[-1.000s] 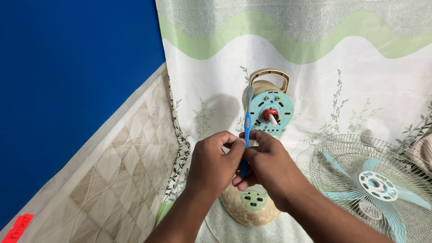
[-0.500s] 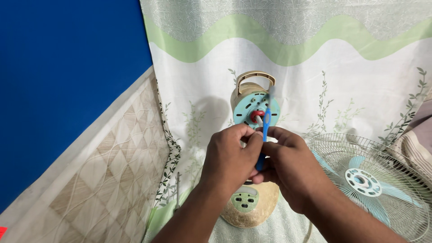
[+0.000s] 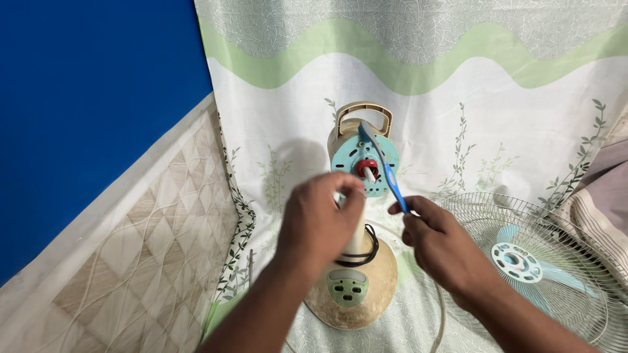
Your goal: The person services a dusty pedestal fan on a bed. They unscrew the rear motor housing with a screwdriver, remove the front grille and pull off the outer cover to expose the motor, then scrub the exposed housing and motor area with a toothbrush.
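I see my right hand (image 3: 441,245) pinching the low end of a thin blue strip (image 3: 381,165). The strip goes up and to the left, and its top sits at the fan motor (image 3: 364,165), just by the red knob (image 3: 366,165) in the middle. My left hand (image 3: 318,221) is curled around the white pole (image 3: 358,243) of the fan stand, right under the motor, fingers closed on it. The stand has a round tan base (image 3: 363,297) with green buttons (image 3: 346,286) and a black cord (image 3: 371,252) looped on it. It all sits on a white and green sheet (image 3: 458,98). A wire fan cage (image 3: 543,261) with a blue blade lies beside my right hand.
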